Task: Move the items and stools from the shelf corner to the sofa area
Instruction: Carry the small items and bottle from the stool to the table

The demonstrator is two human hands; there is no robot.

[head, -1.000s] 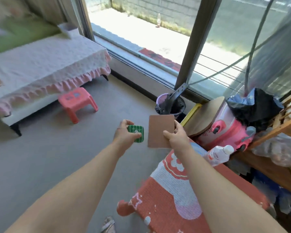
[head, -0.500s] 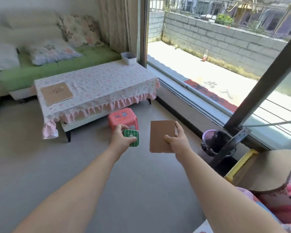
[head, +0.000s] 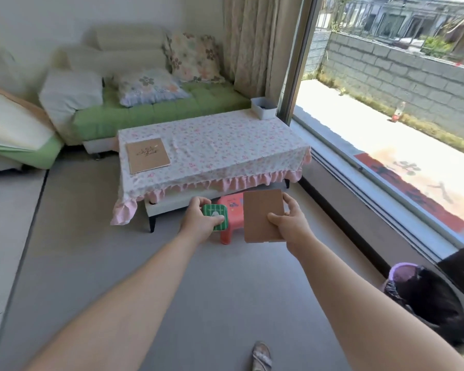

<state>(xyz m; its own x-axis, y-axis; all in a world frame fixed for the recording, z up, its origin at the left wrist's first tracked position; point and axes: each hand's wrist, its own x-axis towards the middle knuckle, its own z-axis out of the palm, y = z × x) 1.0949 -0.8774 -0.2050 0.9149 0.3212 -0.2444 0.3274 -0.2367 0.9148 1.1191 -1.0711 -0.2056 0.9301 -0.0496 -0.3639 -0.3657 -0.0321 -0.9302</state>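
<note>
Red stool (head: 230, 220) before cloth-covered table (head: 212, 145), possibly plastic

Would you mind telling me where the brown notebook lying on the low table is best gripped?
Grip the brown notebook by its near short edge, coming from the table's front. It lies flat near the front left corner of the floral tablecloth, nothing touching it, so fingers can slide under.

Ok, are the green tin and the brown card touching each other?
Apart. The head view shows the green tin in the left hand and the brown card in the right hand, with the red stool showing through the gap between them.
</note>
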